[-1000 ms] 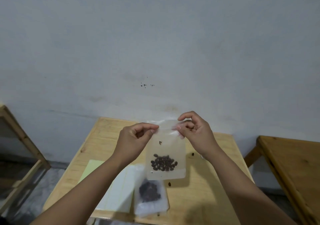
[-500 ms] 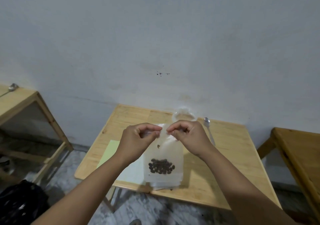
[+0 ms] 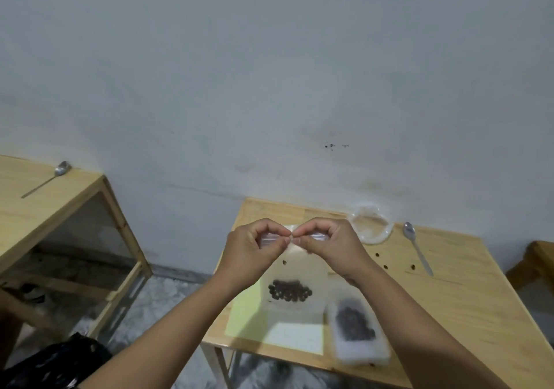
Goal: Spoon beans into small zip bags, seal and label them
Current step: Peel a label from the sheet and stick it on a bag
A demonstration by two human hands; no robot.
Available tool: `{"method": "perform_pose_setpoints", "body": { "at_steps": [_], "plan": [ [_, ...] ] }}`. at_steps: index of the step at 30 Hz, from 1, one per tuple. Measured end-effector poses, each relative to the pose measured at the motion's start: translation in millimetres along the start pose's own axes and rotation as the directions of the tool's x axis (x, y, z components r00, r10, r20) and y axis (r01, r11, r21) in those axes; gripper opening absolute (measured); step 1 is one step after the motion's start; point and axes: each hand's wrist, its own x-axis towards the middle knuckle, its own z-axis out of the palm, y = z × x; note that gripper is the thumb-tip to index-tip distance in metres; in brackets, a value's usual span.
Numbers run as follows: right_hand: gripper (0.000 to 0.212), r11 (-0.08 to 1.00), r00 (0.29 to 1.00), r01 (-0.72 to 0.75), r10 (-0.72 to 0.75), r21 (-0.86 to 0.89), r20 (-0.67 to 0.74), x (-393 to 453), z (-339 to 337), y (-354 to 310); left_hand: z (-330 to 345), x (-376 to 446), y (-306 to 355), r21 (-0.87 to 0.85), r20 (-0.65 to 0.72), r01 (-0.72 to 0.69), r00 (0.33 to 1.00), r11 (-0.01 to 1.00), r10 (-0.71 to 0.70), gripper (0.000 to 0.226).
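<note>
A: Fingertips of both hands meet at the middle of the zip strip. The left hand [image 3: 254,246] pinches the top edge of the zip bag [image 3: 295,280] with thumb and forefinger, and the right hand [image 3: 328,243] pinches it just beside, so the two pinches touch.

B: Where is the bag itself?

A: It hangs in the air above the near table [image 3: 449,298], over the pale green sheet [image 3: 248,313]. The beans [image 3: 290,290] sit in a dark cluster at its bottom, with one stray bean higher up inside.

B: What could go wrong?

A: I judge the seal may close only partly. If the pinches skip a stretch of the strip, a gap would be left and beans could leak when the bag is laid down. A bean caught in the strip would do the same, though I cannot tell whether the strip is clear.

B: Anything right of that?

A: A second bag of beans [image 3: 355,325] lies flat on the table, with loose beans, a crumpled clear bag [image 3: 371,227] and a spoon [image 3: 415,246] farther right. A careless set-down could scatter more beans.

B: And the held bag's orientation?

A: Its long axis runs roughly vertical, mouth up at the fingers, closed bottom down towards the table, flat face turned to the camera.
</note>
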Motion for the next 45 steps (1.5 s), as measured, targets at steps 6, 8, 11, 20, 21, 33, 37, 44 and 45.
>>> {"method": "perform_pose_setpoints", "body": {
  "at_steps": [6,8,11,20,21,33,37,44,45],
  "plan": [
    [0.019,0.998,0.991,-0.047,0.050,0.029,-0.125,27,59,11,-51,22,-38,0.034,0.040,-0.018,0.999,0.999,0.017,0.019],
    [0.019,0.997,0.975,-0.069,0.075,0.034,-0.212,33,73,15,-60,27,-49,0.020,0.072,-0.010,0.997,1.000,0.009,0.015],
    [0.021,0.992,0.948,-0.104,0.121,0.072,-0.293,39,85,19,-69,31,-63,-0.056,0.165,0.010,0.986,0.998,-0.001,0.019],
    [0.015,0.957,0.925,-0.263,0.287,0.126,-0.249,26,92,54,-72,24,-105,-0.064,0.152,0.169,0.976,0.984,-0.158,0.020],
    [0.015,0.944,0.910,-0.285,0.321,0.167,-0.262,23,90,62,-73,22,-111,-0.074,0.138,0.205,0.971,0.976,-0.193,0.019],
    [0.027,0.639,0.731,-0.661,0.425,-0.395,-0.534,-33,110,173,-78,-7,-163,-0.070,0.084,0.449,0.892,0.891,-0.443,0.018],
    [0.018,0.638,0.725,-0.652,0.365,-0.410,-0.584,-34,120,181,-79,-9,-171,-0.060,0.101,0.458,0.887,0.887,-0.451,0.021],
    [0.011,0.647,0.729,-0.642,0.351,-0.411,-0.588,-33,123,181,-80,-6,-175,-0.035,0.127,0.459,0.883,0.888,-0.451,0.022],
    [0.010,0.647,0.734,-0.641,0.359,-0.414,-0.576,-32,123,180,-80,-5,-174,-0.040,0.132,0.461,0.882,0.886,-0.453,0.023]
  ]
}}
